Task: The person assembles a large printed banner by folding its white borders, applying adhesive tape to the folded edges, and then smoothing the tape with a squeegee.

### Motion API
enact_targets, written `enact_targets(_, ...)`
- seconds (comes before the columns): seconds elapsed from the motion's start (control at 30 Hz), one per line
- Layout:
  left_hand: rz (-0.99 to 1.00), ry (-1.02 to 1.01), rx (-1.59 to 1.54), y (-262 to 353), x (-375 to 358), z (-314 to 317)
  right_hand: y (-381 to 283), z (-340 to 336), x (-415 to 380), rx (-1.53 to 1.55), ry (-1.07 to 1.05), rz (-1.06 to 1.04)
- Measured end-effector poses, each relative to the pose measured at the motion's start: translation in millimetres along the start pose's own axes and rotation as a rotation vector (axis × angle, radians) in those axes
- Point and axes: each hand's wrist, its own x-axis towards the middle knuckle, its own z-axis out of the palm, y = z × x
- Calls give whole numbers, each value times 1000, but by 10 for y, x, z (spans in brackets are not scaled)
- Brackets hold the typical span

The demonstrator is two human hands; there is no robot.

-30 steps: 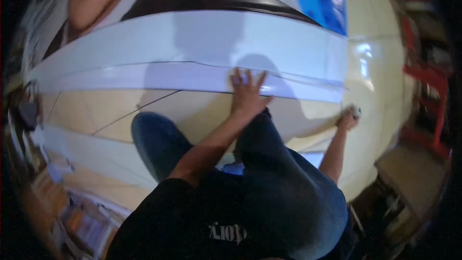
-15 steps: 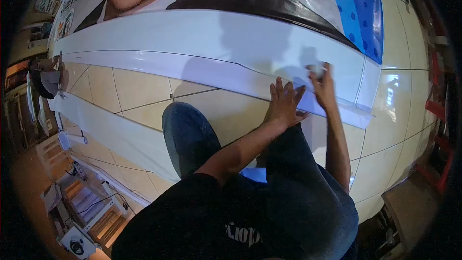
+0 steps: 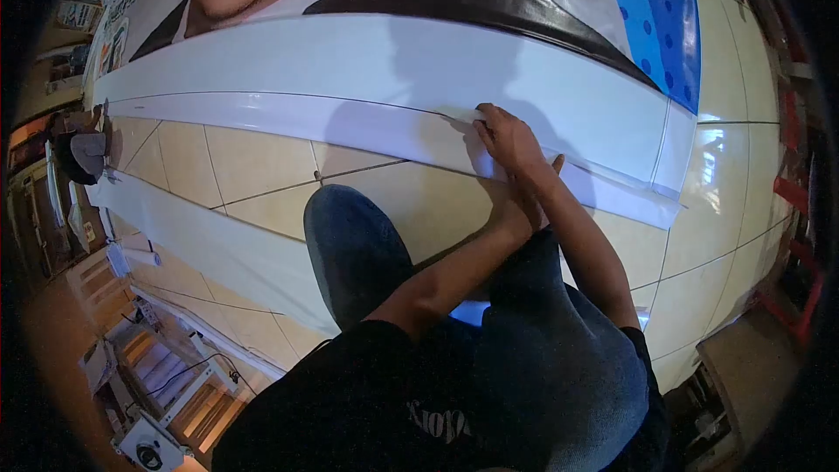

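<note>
A large printed banner (image 3: pixel 524 0) lies on the tiled floor, with a wide white border (image 3: pixel 367 57) along its near side. Along that border runs a folded white edge strip (image 3: pixel 288 114). My right hand (image 3: pixel 511 138) is over the strip, its fingers pinched around a small whitish object (image 3: pixel 479 114) that is too small to name. Crossed beneath my right wrist, my left hand (image 3: pixel 524 201) rests near the strip's lower edge. Most of its fingers are hidden by the right hand; one fingertip shows to the right.
Another person (image 3: pixel 86 153) crouches at the far left end of the strip. A long white strip of material (image 3: pixel 210 236) lies across the tiles at left. A machine with a cable stands at lower left. Red frames (image 3: pixel 791 201) line the right side.
My right hand has moved left along the strip with the small object and now crosses over my left hand. My left hand's fingers, spread before, are now mostly covered.
</note>
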Motion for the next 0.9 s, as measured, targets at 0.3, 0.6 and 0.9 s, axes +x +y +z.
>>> enact_targets(0.3,-26,33,-40,-24,22,133,21,28,-2,-54,12,51)
enact_targets(0.6,-60,53,-49,-19,101,302,-196,56,67,-151,-25,-12)
enact_targets(0.9,-49,55,-86,25,96,196,-167,147,2,-216,-7,-52)
